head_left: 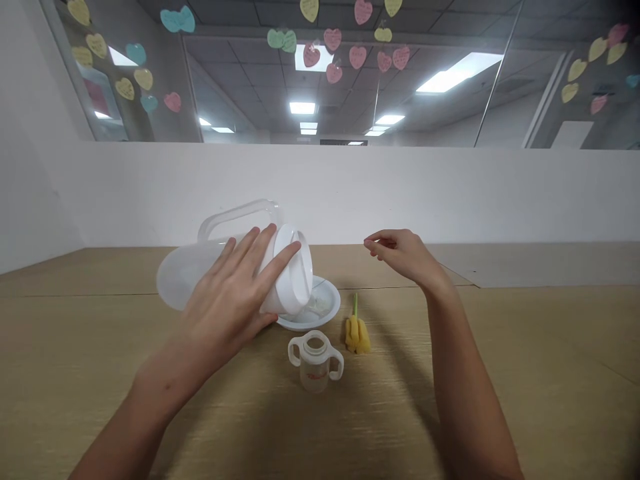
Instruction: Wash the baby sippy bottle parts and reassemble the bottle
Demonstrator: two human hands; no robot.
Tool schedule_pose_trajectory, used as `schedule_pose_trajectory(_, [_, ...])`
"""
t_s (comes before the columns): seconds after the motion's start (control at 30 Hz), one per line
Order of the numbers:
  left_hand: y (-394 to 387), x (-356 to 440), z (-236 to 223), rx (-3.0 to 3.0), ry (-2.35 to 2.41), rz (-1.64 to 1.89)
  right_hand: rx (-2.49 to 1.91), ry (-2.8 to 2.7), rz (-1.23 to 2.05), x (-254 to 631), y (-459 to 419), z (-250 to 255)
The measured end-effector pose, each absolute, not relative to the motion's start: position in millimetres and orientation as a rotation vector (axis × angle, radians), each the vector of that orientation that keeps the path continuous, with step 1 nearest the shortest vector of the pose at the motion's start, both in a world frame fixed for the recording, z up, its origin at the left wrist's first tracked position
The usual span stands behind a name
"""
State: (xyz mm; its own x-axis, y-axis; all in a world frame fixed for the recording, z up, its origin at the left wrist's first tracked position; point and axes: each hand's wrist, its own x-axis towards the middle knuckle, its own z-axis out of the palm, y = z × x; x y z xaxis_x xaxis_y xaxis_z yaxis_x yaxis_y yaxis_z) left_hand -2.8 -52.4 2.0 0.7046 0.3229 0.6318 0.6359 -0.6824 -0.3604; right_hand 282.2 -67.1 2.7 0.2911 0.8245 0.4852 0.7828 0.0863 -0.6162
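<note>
My left hand (240, 283) is wrapped around a translucent plastic pitcher (183, 270), fingers spread along its side and thumb below. The pitcher lies tilted nearly sideways, its handle on top and its white lid (295, 273) facing right. Below the lid stands a small translucent cup (315, 367) with two side handles, an open top and red lettering. My right hand (400, 250) hangs in the air to the right, thumb and fingertips drawn together, with nothing visible between them. Whether any liquid leaves the pitcher cannot be made out.
Partly hidden behind the lid is a white bowl (333, 313) with something pale and clear inside. A yellow tulip (357, 333) lies right of the cup on the wooden table (525, 373). A white wall (425, 193) and a glass pane with heart-shaped notes (357, 57) stand behind.
</note>
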Motion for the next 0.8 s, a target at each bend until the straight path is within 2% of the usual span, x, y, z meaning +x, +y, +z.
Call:
schedule_pose_trajectory(0.57, [-52.1,-4.3,3.4,-2.354,-0.692,-0.739,-1.681,-1.499,0.051,282.2,-67.8,2.5])
schedule_pose_trajectory(0.8, [-36.2,-31.8,17.7,-2.354,-0.835,-0.955,-1.679,-1.487,0.060,282.5,-69.7,3.6])
